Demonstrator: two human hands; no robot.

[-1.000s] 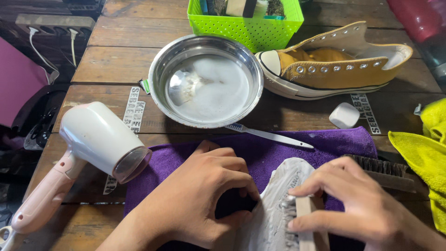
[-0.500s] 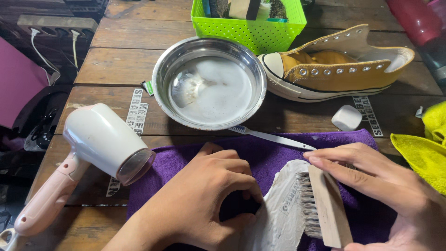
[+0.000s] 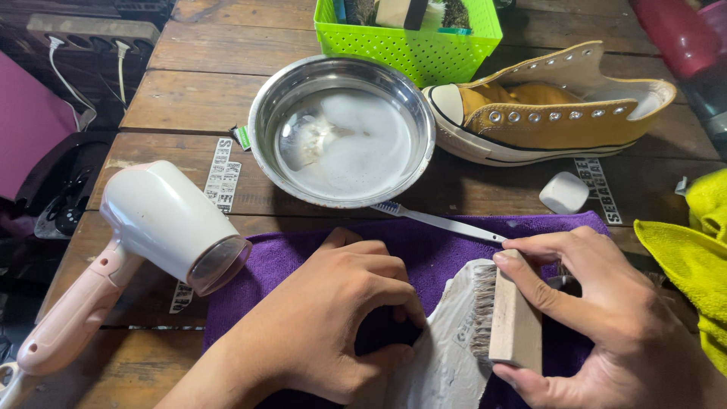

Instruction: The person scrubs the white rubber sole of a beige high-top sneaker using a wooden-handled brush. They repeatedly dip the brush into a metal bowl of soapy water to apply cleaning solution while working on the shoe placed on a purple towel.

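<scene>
My left hand (image 3: 326, 318) grips a shoe turned sole-up, its pale grey sole (image 3: 443, 356) showing between my hands, over a purple towel (image 3: 424, 246). My right hand (image 3: 606, 318) holds a wooden scrubbing brush (image 3: 511, 318) with its bristles pressed against the sole's right edge. A toothbrush (image 3: 447, 222) lies on the towel's far edge. Behind it stands a steel bowl (image 3: 261, 144) of soapy water.
A mustard high-top sneaker (image 3: 553, 113) lies on its side at the right, with a white eraser block (image 3: 564, 192) below it. A white and pink hair dryer (image 3: 144, 242) rests at the left. A green basket (image 3: 413, 42) is at the back, a yellow cloth (image 3: 700, 257) at the right.
My right hand has drawn the brush along the sole from its near part up to its right edge, turning the bristles to face left. My left hand has kept its grip.
</scene>
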